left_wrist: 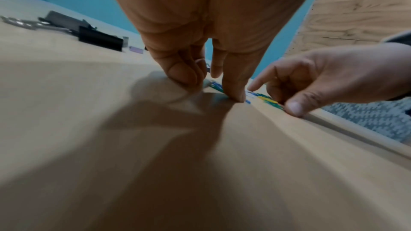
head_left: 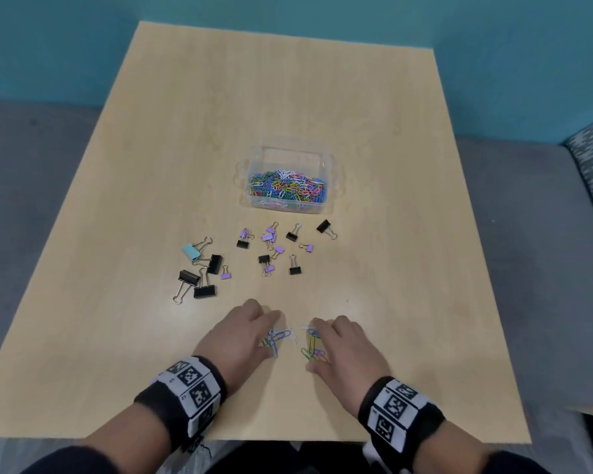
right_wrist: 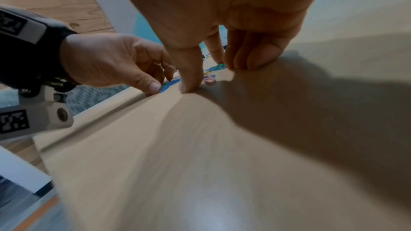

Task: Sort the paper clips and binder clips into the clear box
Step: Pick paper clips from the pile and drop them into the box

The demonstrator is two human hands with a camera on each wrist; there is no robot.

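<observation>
Both hands, left hand (head_left: 243, 333) and right hand (head_left: 343, 343), have fingers curled down onto small paper clips (head_left: 279, 338) at the table's (head_left: 117, 234) near edge, so honestly some could slip off before reaching the far clear box (head_left: 254, 200), binder clips (head_left: 199, 271) still between.

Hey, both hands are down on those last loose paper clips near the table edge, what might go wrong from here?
1. The loose paper clips lie flat on the smooth table; they may slide away from the left hand and right hand rather than lift.
2. Clips could drop while being carried over the scattered binder clips to the clear box.
</observation>
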